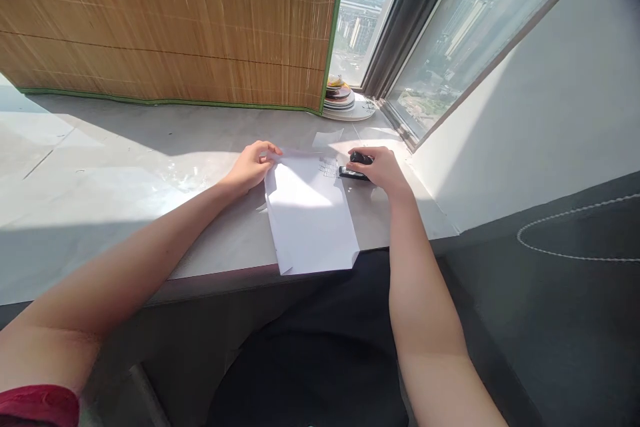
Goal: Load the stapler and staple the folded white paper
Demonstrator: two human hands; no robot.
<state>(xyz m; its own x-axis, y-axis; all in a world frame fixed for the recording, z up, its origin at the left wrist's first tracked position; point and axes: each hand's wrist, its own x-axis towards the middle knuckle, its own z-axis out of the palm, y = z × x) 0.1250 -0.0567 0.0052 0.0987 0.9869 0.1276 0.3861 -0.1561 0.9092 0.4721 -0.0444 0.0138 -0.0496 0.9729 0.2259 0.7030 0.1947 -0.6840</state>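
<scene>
Sunlight falls across a pale windowsill (120, 187) beneath a bamboo blind (170, 20) with green edging (150, 103), as corner windows (460, 40) beside a white wall (540, 107) overlook high-rise buildings (356, 33).

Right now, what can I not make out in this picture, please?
In the head view:
Black stapler: rear end hidden by the right hand.
Left hand: too small to tell whether it pinches or presses the white paper.
Small marks on the paper: too fine to count.
Stacked plates: partly hidden by the blind.
Beaded cord: cut by right edge.
</scene>
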